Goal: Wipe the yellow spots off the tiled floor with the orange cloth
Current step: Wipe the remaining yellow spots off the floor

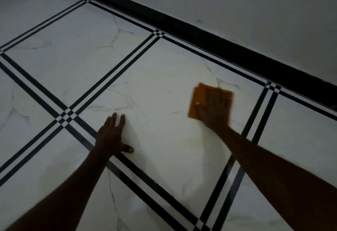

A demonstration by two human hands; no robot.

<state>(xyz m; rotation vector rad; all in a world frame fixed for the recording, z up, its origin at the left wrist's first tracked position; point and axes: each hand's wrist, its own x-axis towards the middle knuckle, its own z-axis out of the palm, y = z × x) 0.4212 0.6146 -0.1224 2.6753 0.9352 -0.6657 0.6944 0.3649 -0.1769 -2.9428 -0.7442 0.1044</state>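
Fingers of right hand (213, 111) press orange cloth (193, 101) flat; left hand (111, 136) fingers spread on tiled floor (160, 77).

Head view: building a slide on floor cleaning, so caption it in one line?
Right hand presses the orange cloth on the white tiled floor; left hand rests flat nearby.

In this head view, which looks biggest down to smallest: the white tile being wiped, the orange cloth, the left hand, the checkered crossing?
1. white tile
2. orange cloth and left hand look alike; the right hand covers part of the cloth, so I won't rank them
3. checkered crossing
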